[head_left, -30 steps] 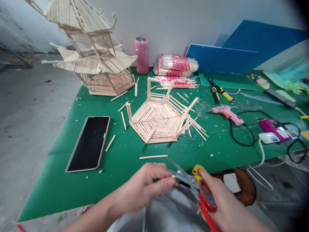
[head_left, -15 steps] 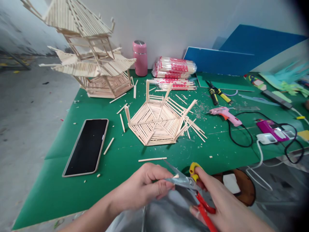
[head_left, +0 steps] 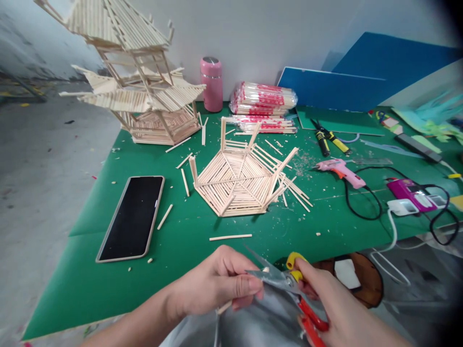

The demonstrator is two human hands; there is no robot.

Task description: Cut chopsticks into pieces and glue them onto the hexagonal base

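Note:
At the table's front edge, my left hand (head_left: 226,279) pinches a thin wooden stick (head_left: 224,307). Most of the stick is covered by the fingers; one end pokes out below them and a pale tip shows at the scissor blades. My right hand (head_left: 321,294) grips scissors (head_left: 280,279) with one yellow and one red handle. Their blades are parted and point left, close to my left fingertips. Beyond the hands stands a six-sided frame of wooden sticks (head_left: 235,178) with upright posts. A single loose stick (head_left: 230,237) lies in front of it.
On the left lie a phone (head_left: 132,217) and, behind it, a stick pagoda (head_left: 152,101). A pink flask (head_left: 211,84) and wrapped stick bundles (head_left: 264,103) stand at the back. Right of the frame are pliers (head_left: 327,137), a pink glue gun (head_left: 342,172) and a purple power strip (head_left: 412,193).
The scissors and my right hand have shifted slightly right and down. More of the stick's lower end now shows beneath my left hand. The whole view has moved a little.

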